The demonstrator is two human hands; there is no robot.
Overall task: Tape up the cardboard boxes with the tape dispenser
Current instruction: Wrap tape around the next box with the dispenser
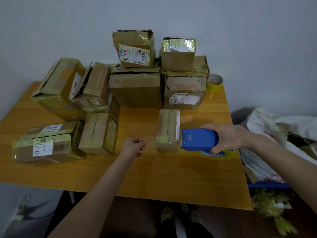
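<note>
A small cardboard box point(167, 130) lies near the middle of the wooden table point(154, 174). My right hand point(229, 137) grips a blue tape dispenser point(199, 139) whose front edge meets the box's right side. A yellow tape roll point(221, 154) shows under the dispenser. A clear strip of tape point(151, 140) stretches leftward from the box to my left hand point(134, 146), which pinches its end just left of the box.
Several taped cardboard boxes point(135, 88) are stacked along the back and left of the table. A spare yellow tape roll point(214, 82) stands at the back right corner. White bags point(277, 134) and scrap tape lie right of the table. My feet show below the front edge.
</note>
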